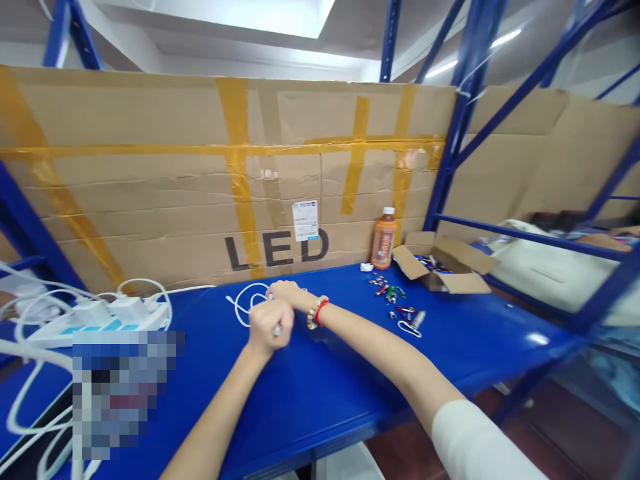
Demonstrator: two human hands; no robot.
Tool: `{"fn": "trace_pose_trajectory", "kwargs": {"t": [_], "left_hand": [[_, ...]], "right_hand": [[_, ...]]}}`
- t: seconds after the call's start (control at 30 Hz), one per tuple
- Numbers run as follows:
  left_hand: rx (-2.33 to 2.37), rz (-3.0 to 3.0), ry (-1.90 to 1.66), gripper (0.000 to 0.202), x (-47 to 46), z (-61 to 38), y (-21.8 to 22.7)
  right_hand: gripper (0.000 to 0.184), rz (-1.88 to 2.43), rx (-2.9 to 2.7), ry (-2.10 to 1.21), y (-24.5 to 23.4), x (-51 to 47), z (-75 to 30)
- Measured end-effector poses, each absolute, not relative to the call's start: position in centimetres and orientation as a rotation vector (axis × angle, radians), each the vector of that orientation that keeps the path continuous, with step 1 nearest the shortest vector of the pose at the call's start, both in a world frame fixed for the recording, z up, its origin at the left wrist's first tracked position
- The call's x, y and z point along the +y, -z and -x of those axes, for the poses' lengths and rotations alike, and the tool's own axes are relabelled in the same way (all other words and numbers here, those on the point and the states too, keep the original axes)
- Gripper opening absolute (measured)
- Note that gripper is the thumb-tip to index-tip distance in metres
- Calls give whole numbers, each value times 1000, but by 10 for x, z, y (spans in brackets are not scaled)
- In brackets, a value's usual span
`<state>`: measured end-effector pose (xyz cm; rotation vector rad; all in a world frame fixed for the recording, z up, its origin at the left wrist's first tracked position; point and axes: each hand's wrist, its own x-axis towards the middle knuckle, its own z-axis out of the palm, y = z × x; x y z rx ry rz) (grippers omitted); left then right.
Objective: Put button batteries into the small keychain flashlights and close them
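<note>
My left hand point(270, 325) is closed in a fist over the blue table, and a small silvery rounded end point(277, 330) of something sticks out of it. The rest of that thing is hidden by the fingers. Just behind it and touching or nearly touching, my right hand point(287, 292) is also curled closed, with a small greyish tip point(271, 295) showing at its edge. Whether both tips belong to one thing, I cannot tell. A white cable point(240, 308) lies looped on the table beside and behind the hands. A beaded bracelet point(312, 315) and a red band circle my right wrist.
Small metal parts and carabiners point(410, 329) lie scattered at the right, near an orange bottle point(383, 240) and an open cardboard box point(453, 283). At the left, a power strip point(161, 317) carries plugs and tangled white cables. Taped cardboard point(190, 193) stands behind the blue table point(320, 407).
</note>
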<state>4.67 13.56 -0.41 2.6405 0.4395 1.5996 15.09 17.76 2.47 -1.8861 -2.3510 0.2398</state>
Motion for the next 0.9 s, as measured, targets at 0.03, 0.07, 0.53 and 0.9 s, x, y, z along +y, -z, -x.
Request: {"fn": "trace_pose_trajectory", "kwargs": {"t": [0.03,0.07,0.53,0.9], "left_hand": [[468,-2555,-1686,39,136,-44,2],[497,-2470,-1749,40,136,-41,1],[701,-2765,-707,38,107,-78,22],[760,-2702,-759,42,107,-79,27]], "right_hand": [[16,1898,-2337,-187,-29,171,-157],[17,1910,-2320,-128,-34,164,-165],[14,2329,-1699,240,-69,-30,-422],[12,2546,-1524,155,0,-69,-461]]}}
